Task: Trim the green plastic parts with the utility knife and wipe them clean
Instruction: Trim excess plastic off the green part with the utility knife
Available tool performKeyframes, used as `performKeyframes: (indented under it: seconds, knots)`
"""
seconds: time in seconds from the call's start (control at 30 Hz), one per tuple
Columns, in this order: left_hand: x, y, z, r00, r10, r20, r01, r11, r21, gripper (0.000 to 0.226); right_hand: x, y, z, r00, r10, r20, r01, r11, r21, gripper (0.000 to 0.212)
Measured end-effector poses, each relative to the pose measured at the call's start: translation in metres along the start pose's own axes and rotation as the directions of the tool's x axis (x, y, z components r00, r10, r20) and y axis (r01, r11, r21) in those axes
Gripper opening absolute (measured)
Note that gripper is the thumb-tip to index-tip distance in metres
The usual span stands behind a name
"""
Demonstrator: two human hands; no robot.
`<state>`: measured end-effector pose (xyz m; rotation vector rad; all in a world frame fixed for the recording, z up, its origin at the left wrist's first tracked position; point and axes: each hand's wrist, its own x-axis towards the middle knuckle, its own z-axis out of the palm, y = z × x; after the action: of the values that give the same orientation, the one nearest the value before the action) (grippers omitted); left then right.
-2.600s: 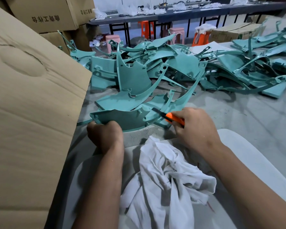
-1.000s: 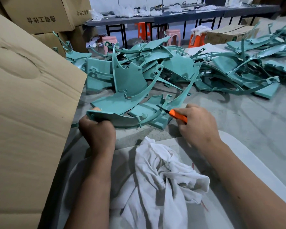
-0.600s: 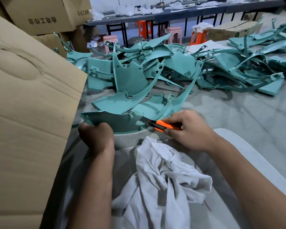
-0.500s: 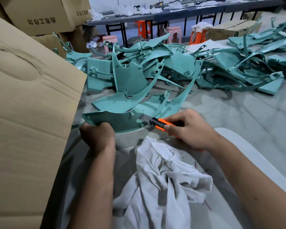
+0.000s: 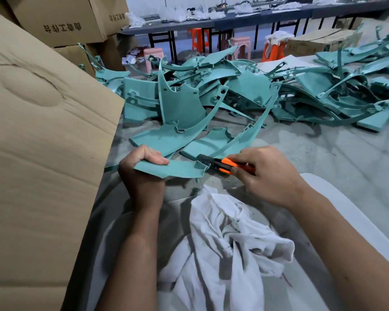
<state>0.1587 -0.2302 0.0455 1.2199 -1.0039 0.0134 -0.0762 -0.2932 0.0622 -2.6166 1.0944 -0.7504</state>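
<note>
Where the grey dusty worktop meets tall cardboard boxes: left hand gripping a flat green plastic part; right hand pinching an orange utility knife, tip at that part's edge. Crumpled white cloth nearest. Piled green parts beyond; plastic stools, long tables behind.
</note>
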Motion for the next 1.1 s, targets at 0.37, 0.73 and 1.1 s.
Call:
performKeyframes:
  seconds: [0.37,0.73,1.1]
  knots:
    - [0.0,-0.005,-0.011,0.978,0.122,0.168,-0.126,0.992,0.016,0.019,0.001,0.003,0.005,1.0,0.021,0.023,-0.022,0.999,0.045,0.023]
    - [-0.001,-0.007,-0.011,0.978,0.109,0.177,-0.116,0.993,0.03,0.015,0.001,-0.003,0.017,0.996,0.063,-0.057,-0.067,0.996,-0.066,0.019]
    - [-0.003,0.002,-0.007,0.992,0.027,0.124,-0.036,0.997,0.073,0.014,0.002,-0.005,0.025,0.925,0.266,-0.272,-0.308,0.943,-0.124,0.015]
